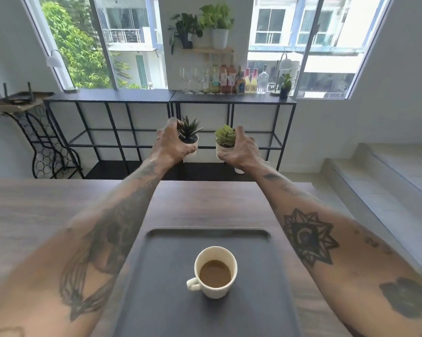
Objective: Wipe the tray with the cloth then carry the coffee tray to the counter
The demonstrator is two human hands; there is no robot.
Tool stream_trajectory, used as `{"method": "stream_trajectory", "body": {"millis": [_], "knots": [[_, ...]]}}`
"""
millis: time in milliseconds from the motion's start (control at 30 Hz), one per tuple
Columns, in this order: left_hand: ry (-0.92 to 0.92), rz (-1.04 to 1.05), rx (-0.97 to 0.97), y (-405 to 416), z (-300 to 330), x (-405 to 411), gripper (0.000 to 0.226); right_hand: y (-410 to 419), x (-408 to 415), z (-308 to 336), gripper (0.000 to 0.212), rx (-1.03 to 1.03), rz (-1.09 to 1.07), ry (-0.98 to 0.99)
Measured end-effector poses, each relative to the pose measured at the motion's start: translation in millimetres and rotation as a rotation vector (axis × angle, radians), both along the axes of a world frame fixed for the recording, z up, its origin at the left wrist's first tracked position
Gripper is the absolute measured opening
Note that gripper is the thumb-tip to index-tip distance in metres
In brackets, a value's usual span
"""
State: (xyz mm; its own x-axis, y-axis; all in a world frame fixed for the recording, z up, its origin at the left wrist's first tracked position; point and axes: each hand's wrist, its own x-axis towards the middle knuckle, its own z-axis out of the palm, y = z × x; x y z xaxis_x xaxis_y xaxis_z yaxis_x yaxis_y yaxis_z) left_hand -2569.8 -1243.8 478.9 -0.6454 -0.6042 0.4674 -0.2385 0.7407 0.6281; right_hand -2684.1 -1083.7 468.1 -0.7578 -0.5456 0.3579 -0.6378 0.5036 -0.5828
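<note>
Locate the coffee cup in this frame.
In the head view, the coffee cup stands low and centre on the dark tray, handle to the left, between the person's outstretched forearms.

We hold two small potted plants out past the table's far edge: our left hand [171, 144] grips the spiky plant [189, 133], our right hand [239, 152] the round-leafed plant [225, 137]. Below, a dark tray [161, 276] lies on the wooden table [35, 210], carrying a cup [214, 276] of what looks like coffee.
</note>
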Motion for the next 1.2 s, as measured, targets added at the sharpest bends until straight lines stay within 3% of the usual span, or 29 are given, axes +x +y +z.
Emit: {"method": "stream_trajectory", "body": {"millis": [167,400,500,733,933,1033,1200], "knots": [[-0.008,-0.121,-0.014,42.3,17.3,-4.9,0.057,54.8,11.1,-1.1,0.058,0.022,0.004,-0.032],[-0.018,-0.47,0.064,173.3,38.4,-55.8,0.058,234.7,0.0,10.2,0.058,0.051,-0.373,-0.018],[-0.032,-0.583,0.076,232.4,32.1,-70.5,0.057,293.0,12.0,10.9,0.063,0.038,-0.441,-0.009],[-0.244,-0.748,0.112,315.1,-70.3,-60.2,0.054,361.7,92.0,-68.9,0.067,0.018,-0.423,-0.017],[-0.439,-0.835,0.209,350.2,-157.3,-38.0,0.054,369.9,143.8,-153.6,0.067,0.025,-0.504,-0.181],[-0.397,-0.838,0.28,354.1,-163.6,-35.5,0.068,369.7,148.5,-168.9,0.071,0.023,-0.562,-0.15],[-0.382,-0.872,0.258,347.3,-151.8,-20.9,0.12,364.3,145.0,-170.5,0.091,0.029,-0.54,-0.167]]}}
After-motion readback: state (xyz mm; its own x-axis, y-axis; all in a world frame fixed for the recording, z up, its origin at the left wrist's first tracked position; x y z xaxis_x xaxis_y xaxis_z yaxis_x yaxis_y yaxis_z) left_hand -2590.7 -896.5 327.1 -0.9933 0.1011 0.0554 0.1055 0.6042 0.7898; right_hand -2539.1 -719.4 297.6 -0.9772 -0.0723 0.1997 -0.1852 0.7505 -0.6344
